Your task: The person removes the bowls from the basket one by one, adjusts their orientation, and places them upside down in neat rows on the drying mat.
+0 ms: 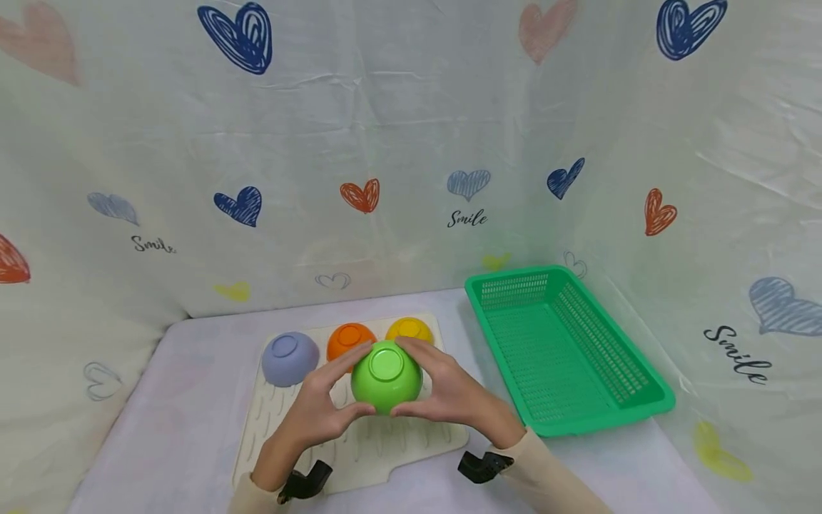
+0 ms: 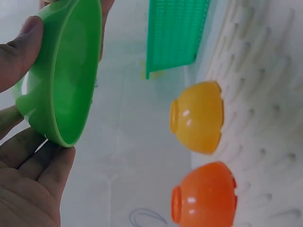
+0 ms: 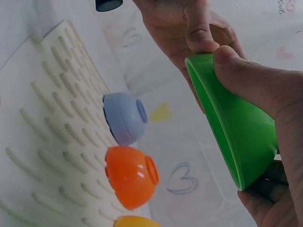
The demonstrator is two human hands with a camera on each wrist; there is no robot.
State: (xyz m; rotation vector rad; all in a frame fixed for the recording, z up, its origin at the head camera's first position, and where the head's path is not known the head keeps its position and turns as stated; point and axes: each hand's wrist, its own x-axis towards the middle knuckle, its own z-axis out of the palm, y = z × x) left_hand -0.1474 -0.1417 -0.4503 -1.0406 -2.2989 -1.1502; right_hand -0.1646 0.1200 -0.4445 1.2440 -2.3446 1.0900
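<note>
Between both hands a green bowl (image 1: 386, 378) is held upside down, its foot ring facing up. My left hand (image 1: 324, 400) grips its left side, thumb at the near edge and fingers at the far side. On the right side, my right hand (image 1: 449, 389) grips it in the same way. In the left wrist view the hollow inside of the green bowl (image 2: 75, 75) shows, raised off the rack. Beyond it, a purple bowl (image 1: 290, 359), an orange bowl (image 1: 347, 339) and a yellow bowl (image 1: 409, 328) sit upside down in a row.
The bowls rest on a cream draining board (image 1: 359, 457) with raised ridges. To its right stands a green plastic basket (image 1: 514, 371) with slotted walls. A white cloth covers the table (image 1: 173, 400), and a heart-printed curtain (image 1: 411, 143) hangs around the back and sides.
</note>
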